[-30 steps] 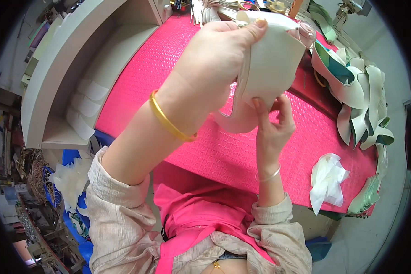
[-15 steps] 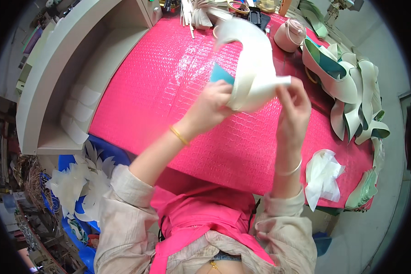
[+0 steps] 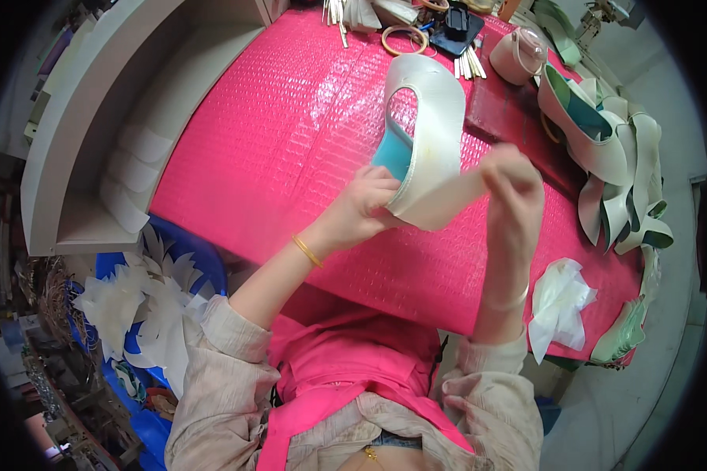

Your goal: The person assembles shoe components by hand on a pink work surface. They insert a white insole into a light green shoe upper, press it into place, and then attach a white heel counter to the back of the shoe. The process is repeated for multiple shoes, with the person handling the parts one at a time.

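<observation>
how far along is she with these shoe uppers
Done, apparently: a pile of cream and green uppers on the pink table's right edge. In hand: one cream upper with blue lining, held by left hand and right hand. Left: white cut pieces in the blue bin.

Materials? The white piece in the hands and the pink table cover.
White shoe upper: looks like matte synthetic leather, flexing smoothly, with a turquoise lining; real leather not excluded. Pink table cover: seemingly glossy embossed plastic sheet, with a regular bumpy grid and sheen.
</observation>
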The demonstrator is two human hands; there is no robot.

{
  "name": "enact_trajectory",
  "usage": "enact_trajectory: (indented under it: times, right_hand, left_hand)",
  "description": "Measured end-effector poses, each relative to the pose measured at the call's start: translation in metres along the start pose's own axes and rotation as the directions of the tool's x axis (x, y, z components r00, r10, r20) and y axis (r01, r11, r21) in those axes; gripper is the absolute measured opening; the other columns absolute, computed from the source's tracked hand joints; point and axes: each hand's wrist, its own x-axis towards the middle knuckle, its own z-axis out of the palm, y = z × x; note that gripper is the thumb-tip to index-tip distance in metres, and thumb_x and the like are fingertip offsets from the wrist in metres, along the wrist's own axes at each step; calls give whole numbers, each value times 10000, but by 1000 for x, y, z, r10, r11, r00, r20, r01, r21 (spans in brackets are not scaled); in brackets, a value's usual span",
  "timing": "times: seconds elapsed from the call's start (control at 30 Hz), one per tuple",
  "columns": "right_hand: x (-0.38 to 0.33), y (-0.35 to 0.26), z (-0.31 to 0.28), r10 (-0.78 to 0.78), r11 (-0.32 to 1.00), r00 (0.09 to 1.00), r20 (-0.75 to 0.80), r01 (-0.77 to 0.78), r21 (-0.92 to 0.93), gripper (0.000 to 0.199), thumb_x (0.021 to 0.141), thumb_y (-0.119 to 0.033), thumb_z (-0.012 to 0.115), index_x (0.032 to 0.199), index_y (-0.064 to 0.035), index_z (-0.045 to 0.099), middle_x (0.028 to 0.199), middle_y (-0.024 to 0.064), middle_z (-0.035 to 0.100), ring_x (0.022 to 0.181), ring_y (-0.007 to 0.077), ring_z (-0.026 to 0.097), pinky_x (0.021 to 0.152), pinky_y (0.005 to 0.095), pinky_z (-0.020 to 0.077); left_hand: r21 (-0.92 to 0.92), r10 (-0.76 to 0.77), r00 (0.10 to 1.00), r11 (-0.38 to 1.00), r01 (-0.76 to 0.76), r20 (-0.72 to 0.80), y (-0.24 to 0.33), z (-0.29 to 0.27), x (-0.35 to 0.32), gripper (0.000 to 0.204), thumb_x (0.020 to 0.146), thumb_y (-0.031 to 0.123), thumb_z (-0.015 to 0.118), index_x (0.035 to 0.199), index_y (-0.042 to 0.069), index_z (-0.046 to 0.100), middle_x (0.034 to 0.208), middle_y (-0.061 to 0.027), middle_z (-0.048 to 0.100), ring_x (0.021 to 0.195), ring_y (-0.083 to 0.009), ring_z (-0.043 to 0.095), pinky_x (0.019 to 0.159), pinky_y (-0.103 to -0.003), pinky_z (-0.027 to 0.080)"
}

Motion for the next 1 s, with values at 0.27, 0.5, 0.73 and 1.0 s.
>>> enact_trajectory:
  times: [0.27, 0.5, 0.73, 1.0]
  right_hand:
    - [17, 48, 8, 342, 939, 931, -131, -342, 22, 430, 734, -35, 711, 1120, -10, 525, 880, 43, 632, 827, 113, 592, 727, 241, 480]
    - [-17, 51, 25, 238, 935, 971, -12, -232, -269, 195, 700, -62, 731, 841, 43, 647, 1105, 49, 501, 921, 134, 556, 752, 256, 474]
    - [2, 63, 22, 413, 902, 908, -65, -418, -109, 715, 632, -101, 797, 1157, -7, 319, 1091, 132, 440, 1008, 230, 522, 725, 311, 525]
    - [-3, 42, 8, 342, 929, 894, -291, -369, -40, 252, 846, -234, 635, 861, 17, 624, 786, 77, 634, 624, 112, 592, 554, 217, 476]
  left_hand:
    - [-161, -82, 995, 983, 90, 56, 10, -7, -21, 200, 761, 237, 682, 898, 91, 670, 936, -31, 615, 999, -196, 493, 998, -372, 247]
    - [-763, -457, 859, 464, 450, 229, 20, -15, -14, 485, 813, 166, 631, 1242, 11, 466, 1212, -99, 518, 1125, -196, 482, 1015, -366, 317]
    - [-827, -499, 863, 453, 333, 74, 21, 13, -10, 753, 801, -10, 565, 1425, 50, 150, 1298, -92, 409, 1139, -152, 446, 944, -291, 389]
    - [-380, -633, 766, 685, 622, 112, 9, 35, -56, 406, 789, 100, 653, 1177, 42, 549, 796, -51, 604, 717, -72, 527, 634, -253, 449]
